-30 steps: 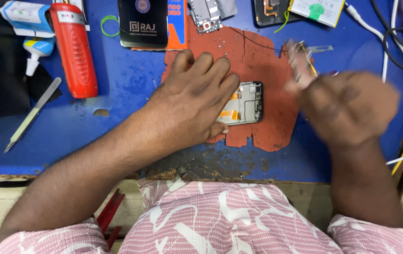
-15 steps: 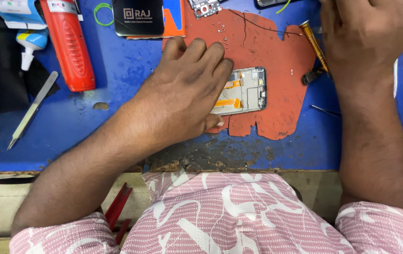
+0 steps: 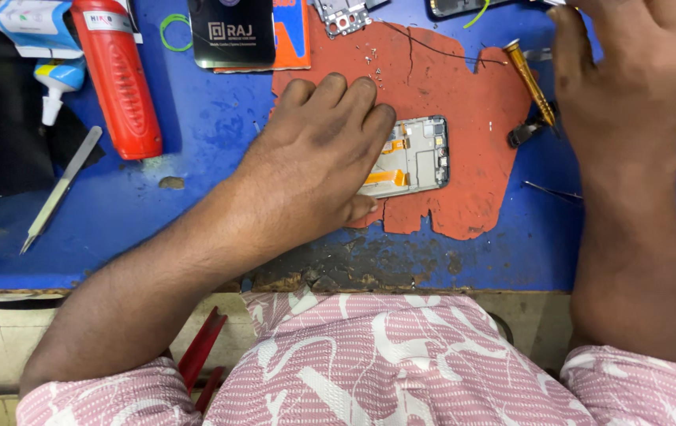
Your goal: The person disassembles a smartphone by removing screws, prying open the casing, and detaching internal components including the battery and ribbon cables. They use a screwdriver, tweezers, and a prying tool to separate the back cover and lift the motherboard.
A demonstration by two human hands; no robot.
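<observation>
A: Where is the left hand?

B: It lies flat, palm down, on the open phone, covering the phone's left part. The fingers are stretched out and close together, pressing rather than gripping; the thumb sits at the phone's lower edge.

A: And the phone itself?

B: It lies on the red mat, near the mat's middle, its inner side up. Orange flex strips and a grey frame show to the right of the fingers.

A: The right hand?

B: It is raised at the upper right, over the far edge of the blue bench, well apart from the phone. The fingers are bent downward and loosely spread. Whether they hold anything cannot be told, since the fingertips run past the top edge.

A: What lies nearest that hand?

B: A brass screwdriver, slanted across the mat's right edge, just beside the thumb. Thin tweezers lie below it on the bench.

A: At the left?

B: A red bottle lies there, a glue bottle beside it, and a flat metal pry tool nearer the bench front.
</observation>
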